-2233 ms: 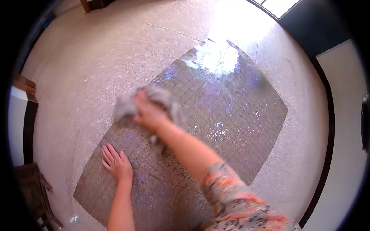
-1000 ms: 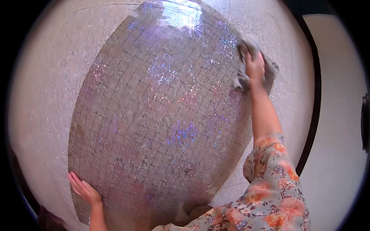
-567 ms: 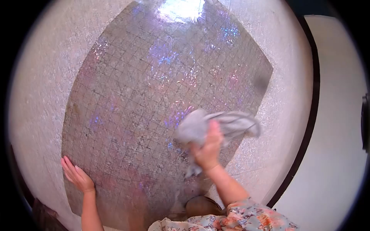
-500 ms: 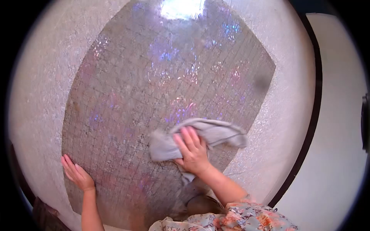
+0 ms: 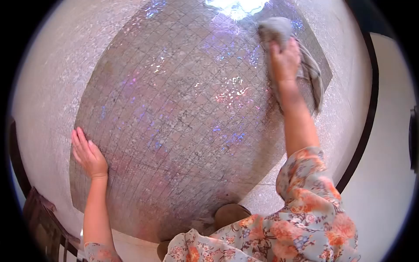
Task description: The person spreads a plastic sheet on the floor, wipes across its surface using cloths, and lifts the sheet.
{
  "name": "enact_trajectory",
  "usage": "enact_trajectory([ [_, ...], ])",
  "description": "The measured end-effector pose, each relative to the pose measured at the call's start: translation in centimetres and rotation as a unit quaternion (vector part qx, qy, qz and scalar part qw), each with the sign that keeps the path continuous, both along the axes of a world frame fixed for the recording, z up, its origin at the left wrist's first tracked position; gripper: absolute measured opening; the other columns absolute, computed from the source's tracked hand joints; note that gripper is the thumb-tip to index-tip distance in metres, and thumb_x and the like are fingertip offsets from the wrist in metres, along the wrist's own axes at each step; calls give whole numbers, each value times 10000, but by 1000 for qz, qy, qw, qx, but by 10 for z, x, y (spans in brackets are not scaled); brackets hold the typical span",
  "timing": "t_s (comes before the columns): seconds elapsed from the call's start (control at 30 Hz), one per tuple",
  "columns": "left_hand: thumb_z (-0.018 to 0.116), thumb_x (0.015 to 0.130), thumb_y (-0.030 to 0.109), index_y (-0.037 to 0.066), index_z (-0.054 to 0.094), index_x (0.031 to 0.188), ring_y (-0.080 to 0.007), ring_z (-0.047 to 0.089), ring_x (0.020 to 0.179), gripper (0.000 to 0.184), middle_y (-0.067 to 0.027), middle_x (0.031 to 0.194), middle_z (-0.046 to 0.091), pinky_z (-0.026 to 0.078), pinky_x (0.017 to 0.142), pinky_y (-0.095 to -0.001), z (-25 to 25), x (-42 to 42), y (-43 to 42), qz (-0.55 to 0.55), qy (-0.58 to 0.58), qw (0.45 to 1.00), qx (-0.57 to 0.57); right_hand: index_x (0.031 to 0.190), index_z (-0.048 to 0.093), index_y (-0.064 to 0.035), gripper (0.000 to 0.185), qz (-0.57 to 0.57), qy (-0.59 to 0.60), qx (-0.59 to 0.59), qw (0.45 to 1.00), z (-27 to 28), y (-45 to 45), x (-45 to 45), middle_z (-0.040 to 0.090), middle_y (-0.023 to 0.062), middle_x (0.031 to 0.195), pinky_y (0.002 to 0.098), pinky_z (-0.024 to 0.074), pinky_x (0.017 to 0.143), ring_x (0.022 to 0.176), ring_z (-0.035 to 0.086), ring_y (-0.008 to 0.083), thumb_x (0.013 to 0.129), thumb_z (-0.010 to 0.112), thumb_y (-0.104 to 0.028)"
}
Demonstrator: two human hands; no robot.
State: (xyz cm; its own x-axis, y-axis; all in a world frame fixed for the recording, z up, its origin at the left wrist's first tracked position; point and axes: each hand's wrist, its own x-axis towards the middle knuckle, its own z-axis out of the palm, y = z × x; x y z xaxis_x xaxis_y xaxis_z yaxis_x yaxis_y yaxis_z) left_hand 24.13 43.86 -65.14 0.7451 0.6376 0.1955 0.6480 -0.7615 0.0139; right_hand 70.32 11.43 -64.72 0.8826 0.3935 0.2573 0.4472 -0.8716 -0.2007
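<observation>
Gray cloth [image 5: 310, 65] slants lengthwise, far-left to near-right.

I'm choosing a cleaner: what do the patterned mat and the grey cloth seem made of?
Mat: probably glossy plastic, perhaps vinyl, judging by its bright reflection and rainbow-like glints.
Cloth: soft, matte fabric, judging by its loose folds; the fibre can't be told.

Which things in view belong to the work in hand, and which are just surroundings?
In use:
- grey cloth, under the right hand
- patterned mat, with the left hand at its edge

Surroundings:
- pale floor
- dark skirting
- dark furniture, lower left
</observation>
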Motion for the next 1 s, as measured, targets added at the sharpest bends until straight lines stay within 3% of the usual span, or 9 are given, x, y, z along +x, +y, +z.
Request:
enact_trajectory([
  [0.27,373,914,205,92,321,1404,-286,290,1329,505,-141,1429,329,214,1056,-441,-2,0,-1,8,-6,1000,11,1286,437,-72,777,315,147,57,936,20,70,-259,355,171,1383,500,272,987,1294,319,344,640,728,-392],
  [0.4,388,907,197,103,336,1396,-288,306,1319,501,-137,1420,342,226,1048,-446,-5,2,1,18,-5,999,26,1191,518,-7,485,466,188,129,855,16,62,-397,432,165,1335,406,323,956,1276,375,286,726,519,-144],
  [0.57,434,882,220,127,386,1366,-278,339,1298,495,-118,1401,374,252,1033,-446,-9,0,1,22,-30,999,37,1088,567,-29,367,631,498,173,569,18,56,-475,556,138,1190,364,419,895,1125,520,279,738,530,-128],
  [0.67,454,867,229,132,402,1354,-261,344,1296,499,-108,1392,387,247,1036,-433,-11,-1,3,32,-22,999,32,1139,564,-31,370,384,679,312,542,23,59,-425,622,100,1040,356,473,817,948,587,198,814,644,-191],
  [0.73,455,864,229,134,408,1350,-254,348,1294,497,-103,1387,393,244,1038,-428,-10,-1,2,34,-29,999,28,1131,571,-49,330,172,861,258,403,48,63,-325,583,33,1041,296,464,817,956,530,109,858,623,-227],
  [0.8,458,857,226,136,425,1337,-243,354,1287,490,-96,1377,404,235,1044,-414,-7,2,-1,38,-40,998,29,1219,481,-25,439,258,532,236,771,38,67,-260,560,38,1086,297,458,834,971,524,130,847,631,-203],
  [0.83,458,857,226,136,425,1337,-243,354,1287,490,-96,1377,404,235,1044,-414,-6,3,0,43,-44,998,32,1215,515,-17,482,130,470,205,849,55,69,-227,580,148,1093,358,459,884,1020,563,231,778,671,-150],
  [0.93,456,855,225,134,434,1329,-242,357,1282,483,-95,1374,406,244,1039,-415,-5,4,-1,35,-50,997,39,1255,487,-29,503,245,207,298,899,56,76,-221,539,162,1194,352,415,942,1116,516,274,794,645,-155],
  [1.0,456,853,224,136,435,1328,-240,360,1281,484,-97,1374,407,256,1031,-418,-4,4,-2,35,-31,998,43,1327,425,-112,631,308,227,88,920,46,97,-255,336,227,1392,475,253,1047,1305,299,359,808,619,-415],
])
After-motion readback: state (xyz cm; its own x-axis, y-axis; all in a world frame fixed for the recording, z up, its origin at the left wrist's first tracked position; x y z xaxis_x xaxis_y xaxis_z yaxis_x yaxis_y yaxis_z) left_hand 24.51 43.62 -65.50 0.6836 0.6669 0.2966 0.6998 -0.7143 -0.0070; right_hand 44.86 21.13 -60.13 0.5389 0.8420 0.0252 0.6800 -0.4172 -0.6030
